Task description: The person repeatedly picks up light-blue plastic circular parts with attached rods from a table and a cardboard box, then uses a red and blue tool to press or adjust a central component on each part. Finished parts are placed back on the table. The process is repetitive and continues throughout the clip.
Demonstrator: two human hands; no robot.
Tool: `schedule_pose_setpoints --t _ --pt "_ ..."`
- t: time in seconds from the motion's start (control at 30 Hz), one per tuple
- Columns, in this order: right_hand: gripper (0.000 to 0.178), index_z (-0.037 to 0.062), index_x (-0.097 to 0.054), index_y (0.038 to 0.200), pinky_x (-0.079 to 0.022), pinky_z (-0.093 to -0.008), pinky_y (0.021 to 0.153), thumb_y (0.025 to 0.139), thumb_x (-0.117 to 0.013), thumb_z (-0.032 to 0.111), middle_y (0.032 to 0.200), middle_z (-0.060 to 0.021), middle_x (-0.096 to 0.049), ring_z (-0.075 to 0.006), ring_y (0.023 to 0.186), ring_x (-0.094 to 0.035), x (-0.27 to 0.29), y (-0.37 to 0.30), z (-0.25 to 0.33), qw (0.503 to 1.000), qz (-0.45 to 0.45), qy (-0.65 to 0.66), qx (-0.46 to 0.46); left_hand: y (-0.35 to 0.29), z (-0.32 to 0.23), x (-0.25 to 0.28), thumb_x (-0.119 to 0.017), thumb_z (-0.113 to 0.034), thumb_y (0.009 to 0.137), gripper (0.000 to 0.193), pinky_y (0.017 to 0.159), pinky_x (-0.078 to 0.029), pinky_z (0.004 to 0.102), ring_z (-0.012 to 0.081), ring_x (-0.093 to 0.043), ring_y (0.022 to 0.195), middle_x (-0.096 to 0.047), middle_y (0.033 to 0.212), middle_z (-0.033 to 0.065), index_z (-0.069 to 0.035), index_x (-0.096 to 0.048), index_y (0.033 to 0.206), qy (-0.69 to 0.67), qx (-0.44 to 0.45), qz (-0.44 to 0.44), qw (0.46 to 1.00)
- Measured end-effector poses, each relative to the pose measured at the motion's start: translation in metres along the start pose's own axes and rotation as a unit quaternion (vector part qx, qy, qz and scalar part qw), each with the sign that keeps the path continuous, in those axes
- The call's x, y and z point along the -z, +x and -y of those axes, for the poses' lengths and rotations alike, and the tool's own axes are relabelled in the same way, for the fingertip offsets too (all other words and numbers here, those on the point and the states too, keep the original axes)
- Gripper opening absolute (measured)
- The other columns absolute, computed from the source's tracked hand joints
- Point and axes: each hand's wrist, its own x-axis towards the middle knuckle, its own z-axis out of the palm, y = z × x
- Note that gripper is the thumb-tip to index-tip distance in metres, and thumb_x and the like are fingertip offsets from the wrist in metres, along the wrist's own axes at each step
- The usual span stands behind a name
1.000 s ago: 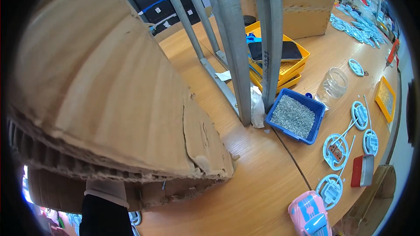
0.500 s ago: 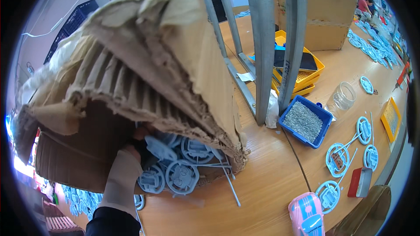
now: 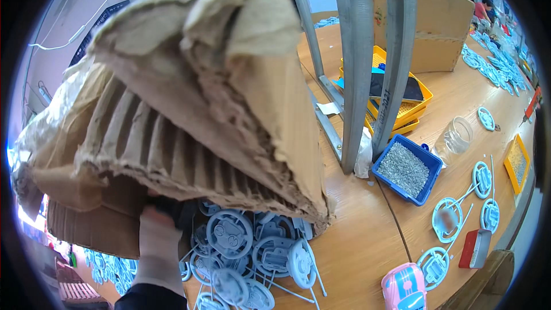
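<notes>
A wooden tabletop (image 3: pixel 356 258) is being bordered at its far end by a tall cardboard sheet (image 3: pixel 425 26), with a person in red (image 3: pixel 483 10) being partly hidden beyond. In front, a torn cardboard carton (image 3: pixel 212 92) is being held tilted, its open mouth turned down toward the near side. Light-blue wheel-shaped parts (image 3: pixel 229 233) are being heaped at that mouth and on the table below its ragged edge, some overlapping. The left hand (image 3: pixel 157 218) is being kept inside the mouth and shaded by it; whether its fingers are being spread, pressed together or pinched on something cannot be told. To the right, small metal pieces (image 3: pixel 403 169) are being contained by a blue tray (image 3: pixel 396 188) beside a grey metal frame (image 3: pixel 399 40).
</notes>
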Motion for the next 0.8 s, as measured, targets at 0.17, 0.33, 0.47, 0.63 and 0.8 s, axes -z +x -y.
schedule_pose_setpoints --t 0.17,0.33,0.47,0.63,0.8 --pt "0.018 0.0040 -0.059 0.102 -0.045 -0.0258 0.069 0.087 -0.059 0.015 0.084 -0.0059 -0.060 -0.0127 0.077 -0.055 -0.001 0.008 -0.005 1.000 0.007 -0.006 -0.015 0.066 0.065 0.070 -0.069 -0.037 0.074 0.062 0.092 -0.041 0.0360 0.0263 -0.053 0.108 -0.056 0.115 0.0166 -0.002 -0.049 0.121 0.243 0.068 -0.217 0.943" --pt "0.018 0.0040 -0.059 0.102 -0.045 -0.0258 0.069 0.088 -0.059 0.014 0.084 -0.0057 -0.059 -0.0126 0.077 -0.055 -0.008 0.013 -0.004 0.999 -0.001 -0.005 -0.041 0.130 0.119 0.116 -0.066 -0.040 0.074 0.062 0.091 -0.042 0.0369 0.0280 -0.054 0.106 -0.057 0.113 0.0177 -0.002 -0.050 0.120 0.367 0.147 -0.268 0.878" --pt "0.018 0.0040 -0.059 0.102 -0.045 -0.0257 0.069 0.088 -0.059 0.014 0.084 -0.0056 -0.059 -0.0125 0.077 -0.054 -0.010 0.011 -0.005 0.998 -0.007 -0.003 -0.059 0.151 0.135 0.122 -0.065 -0.043 0.074 0.063 0.090 -0.042 0.0376 0.0294 -0.055 0.104 -0.057 0.112 0.0186 -0.002 -0.050 0.120 0.400 0.163 -0.275 0.859" --pt "0.018 0.0040 -0.059 0.102 -0.045 -0.0257 0.068 0.088 -0.059 0.014 0.084 -0.0054 -0.059 -0.0125 0.076 -0.054 -0.007 0.006 -0.005 0.996 -0.005 0.013 -0.090 0.148 0.140 0.120 -0.062 -0.046 0.075 0.064 0.088 -0.043 0.0386 0.0311 -0.056 0.102 -0.058 0.110 0.0198 -0.002 -0.050 0.119 0.424 0.163 -0.282 0.845" --pt "0.017 0.0038 -0.059 0.102 -0.045 -0.0255 0.069 0.088 -0.059 0.014 0.084 -0.0057 -0.059 -0.0122 0.077 -0.054 -0.001 -0.009 -0.009 0.995 -0.016 0.048 -0.085 0.139 0.126 0.097 -0.060 -0.050 0.075 0.066 0.087 -0.044 0.0395 0.0328 -0.056 0.100 -0.058 0.108 0.0209 -0.001 -0.051 0.118 0.452 0.122 -0.258 0.845"
